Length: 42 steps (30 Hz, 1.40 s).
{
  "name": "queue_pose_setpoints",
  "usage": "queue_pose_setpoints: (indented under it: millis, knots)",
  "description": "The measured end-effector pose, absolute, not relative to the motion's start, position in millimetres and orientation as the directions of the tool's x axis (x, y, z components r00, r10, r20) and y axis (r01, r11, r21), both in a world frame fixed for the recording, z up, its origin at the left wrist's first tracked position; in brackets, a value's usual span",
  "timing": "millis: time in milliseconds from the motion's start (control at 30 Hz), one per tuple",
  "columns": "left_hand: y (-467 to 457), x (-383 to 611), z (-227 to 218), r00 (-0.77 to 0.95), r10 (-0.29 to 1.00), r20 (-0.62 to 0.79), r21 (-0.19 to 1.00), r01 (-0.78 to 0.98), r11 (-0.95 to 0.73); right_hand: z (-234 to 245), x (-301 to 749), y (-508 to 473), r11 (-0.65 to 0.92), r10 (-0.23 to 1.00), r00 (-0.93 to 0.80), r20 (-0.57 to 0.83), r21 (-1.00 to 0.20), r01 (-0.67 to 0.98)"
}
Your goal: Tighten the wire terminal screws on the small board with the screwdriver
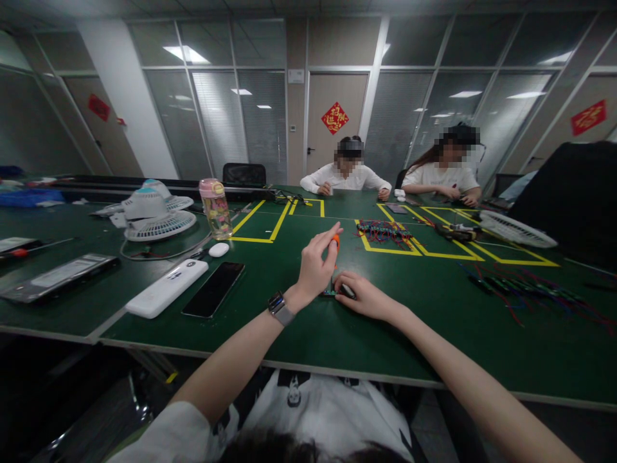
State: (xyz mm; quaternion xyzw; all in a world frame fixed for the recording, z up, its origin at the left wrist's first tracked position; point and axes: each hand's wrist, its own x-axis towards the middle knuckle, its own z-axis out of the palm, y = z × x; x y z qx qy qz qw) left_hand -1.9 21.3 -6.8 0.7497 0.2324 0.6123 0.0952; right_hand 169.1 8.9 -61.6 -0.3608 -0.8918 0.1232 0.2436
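In the head view my left hand (315, 263), with a watch (278, 305) on its wrist, holds the orange handle of a screwdriver (336, 242) between thumb and straight fingers. The shaft points down toward a small green circuit board (328, 293) on the table. My right hand (364, 296) rests on the tabletop with its fingers curled at the board's right side, holding it. Most of the board is hidden by my hands, and I cannot make out the tip's contact point.
On the green table (299, 341) lie a black phone (214, 289), a white power bank (166, 288) and a white case (218, 249). A bottle (216, 209) and fan parts (157, 215) stand left. Wired boards (383, 231) and more (530, 286) lie right. Two people sit opposite.
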Motion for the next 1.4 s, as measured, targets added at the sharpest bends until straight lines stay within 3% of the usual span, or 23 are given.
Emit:
queue_pose_setpoints:
  millis: [233, 467, 667, 900, 1100, 1400]
  knots:
    - [17.7, -2.5, -5.2, 0.079, 0.432, 0.898, 0.375, 0.375, -0.848, -62.8, 169.6, 9.1, 0.7, 0.713, -0.612, 0.342, -0.397, 0.593]
    - [20.8, -2.5, -7.3, 0.152, 0.437, 0.886, 0.391, 0.261, -0.883, -61.9, 168.8, 9.2, 0.704, 0.709, -0.618, 0.339, -0.392, 0.592]
    - [18.6, -1.4, -5.7, 0.088, 0.412, 0.907, 0.355, 0.368, -0.859, -60.6, 168.2, 7.9, 0.702, 0.711, -0.611, 0.348, -0.4, 0.59]
    - [20.1, -2.6, -6.4, 0.182, 0.426, 0.887, 0.375, 0.255, -0.891, -61.1, 169.4, 8.6, 0.703, 0.709, -0.617, 0.341, -0.4, 0.588]
    - [18.2, -0.8, -4.3, 0.086, 0.422, 0.902, 0.364, 0.372, -0.854, -62.4, 169.9, 8.9, 0.707, 0.706, -0.615, 0.351, -0.393, 0.588]
    - [20.7, -2.4, -7.2, 0.218, 0.475, 0.852, 0.424, 0.244, -0.872, -62.5, 169.3, 9.6, 0.716, 0.697, -0.623, 0.355, -0.398, 0.574]
